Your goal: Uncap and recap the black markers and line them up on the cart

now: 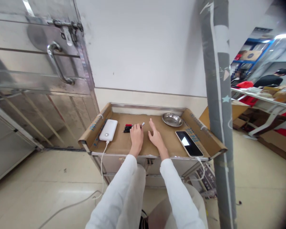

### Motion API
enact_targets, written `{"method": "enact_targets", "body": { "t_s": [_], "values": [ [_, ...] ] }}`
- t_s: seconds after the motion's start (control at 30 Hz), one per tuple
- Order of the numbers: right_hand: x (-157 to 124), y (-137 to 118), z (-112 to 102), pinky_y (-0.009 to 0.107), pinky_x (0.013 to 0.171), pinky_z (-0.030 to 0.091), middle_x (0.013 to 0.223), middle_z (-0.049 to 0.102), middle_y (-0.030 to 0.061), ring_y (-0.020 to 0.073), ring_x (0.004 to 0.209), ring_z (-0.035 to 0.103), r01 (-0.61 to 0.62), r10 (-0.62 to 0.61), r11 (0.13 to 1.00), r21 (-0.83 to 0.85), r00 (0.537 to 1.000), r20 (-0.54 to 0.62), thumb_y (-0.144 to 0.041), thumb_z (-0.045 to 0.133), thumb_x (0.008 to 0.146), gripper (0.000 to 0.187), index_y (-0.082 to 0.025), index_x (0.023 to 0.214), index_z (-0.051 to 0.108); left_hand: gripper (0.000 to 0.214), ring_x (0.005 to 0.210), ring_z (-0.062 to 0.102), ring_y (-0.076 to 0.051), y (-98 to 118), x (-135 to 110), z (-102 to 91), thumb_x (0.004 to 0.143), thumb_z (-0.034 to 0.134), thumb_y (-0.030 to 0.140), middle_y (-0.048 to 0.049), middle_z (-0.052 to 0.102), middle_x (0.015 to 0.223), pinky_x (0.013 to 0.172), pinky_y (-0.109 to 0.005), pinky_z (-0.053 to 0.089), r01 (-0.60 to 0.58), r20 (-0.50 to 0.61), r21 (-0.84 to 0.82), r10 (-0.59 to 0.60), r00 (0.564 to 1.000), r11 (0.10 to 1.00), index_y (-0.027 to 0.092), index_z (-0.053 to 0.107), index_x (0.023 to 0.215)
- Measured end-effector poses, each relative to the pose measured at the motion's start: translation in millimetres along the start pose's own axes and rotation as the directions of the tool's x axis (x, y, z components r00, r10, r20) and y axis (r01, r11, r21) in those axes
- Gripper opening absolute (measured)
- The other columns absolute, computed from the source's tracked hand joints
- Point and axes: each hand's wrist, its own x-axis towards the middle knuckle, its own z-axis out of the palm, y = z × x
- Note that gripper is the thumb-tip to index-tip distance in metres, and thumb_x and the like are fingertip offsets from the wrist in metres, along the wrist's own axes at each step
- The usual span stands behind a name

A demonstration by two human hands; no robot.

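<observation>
A small bundle of black and red pens [128, 128] lies on the brown cardboard top of a small cabinet [119, 144]. My left hand [136, 137] is closed over the right part of the pens, with its fingers bent down on them. A short silver end [143, 124] sticks out past the fingertips; the covered middle of the pens is hidden. To the right, my right hand [156, 137] is held open on its edge, fingers stretched forward and thumb apart, with nothing in it.
On the left lies a white power bank [109, 129] with a cable plugged in. A steel bowl [172, 119] sits at the back right, and a phone [189, 143] with a cable in front of it. A grey wrapped pole [219, 111] stands beside the cabinet. Two people work farther right.
</observation>
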Motion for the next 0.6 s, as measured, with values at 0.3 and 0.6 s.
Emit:
{"method": "enact_targets", "body": {
  "t_s": [0.3,0.6],
  "values": [
    [-5.3,23.6,9.1,0.037,0.108,0.035,0.137,0.048,0.0128,0.0198,0.127,0.044,-0.111,0.100,0.950,-0.291,0.994,-0.052,-0.015,0.037,0.086,0.051,-0.013,0.137,0.041,0.026,0.096,0.051,-0.028,-4.3,-15.1,-14.0,0.088,0.031,0.011,-0.0161,0.054,0.100,0.082,-0.039,0.040,0.218,-0.053,0.218,-0.211,0.976,0.951,0.010,0.052,0.102],
    [-7.6,17.2,9.3,0.033,0.104,0.035,0.127,0.057,0.0143,0.0201,0.120,0.050,-0.140,0.135,0.893,-0.428,0.990,-0.042,-0.014,0.037,0.088,0.037,-0.011,0.118,0.059,0.028,0.096,0.052,-0.027,-7.9,-10.7,-6.8,0.088,0.027,0.009,-0.0179,0.053,0.101,0.083,-0.040,0.041,0.154,-0.051,0.083,-0.150,0.987,0.985,0.009,0.051,0.101]
  ]
}}
